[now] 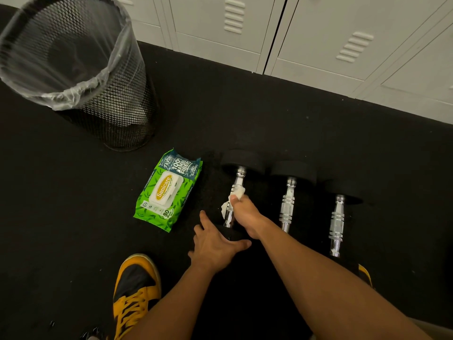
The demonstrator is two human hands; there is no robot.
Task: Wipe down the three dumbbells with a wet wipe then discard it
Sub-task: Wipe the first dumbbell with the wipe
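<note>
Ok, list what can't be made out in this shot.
Head view, the only one:
- Near end of the left dumbbell: covered by the left hand.
- Part of its handle: wrapped by the wet wipe and the right hand.
- Near ends of the middle dumbbell and the right dumbbell: lost against the dark floor and behind the right forearm.
- Bottom of the bin: blurred by the plastic liner.
- Small print on the wipes pack: too small.

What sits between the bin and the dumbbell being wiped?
In the head view, the wipes pack lies on the floor between the bin and the left dumbbell, whose handle the right hand wipes.
</note>
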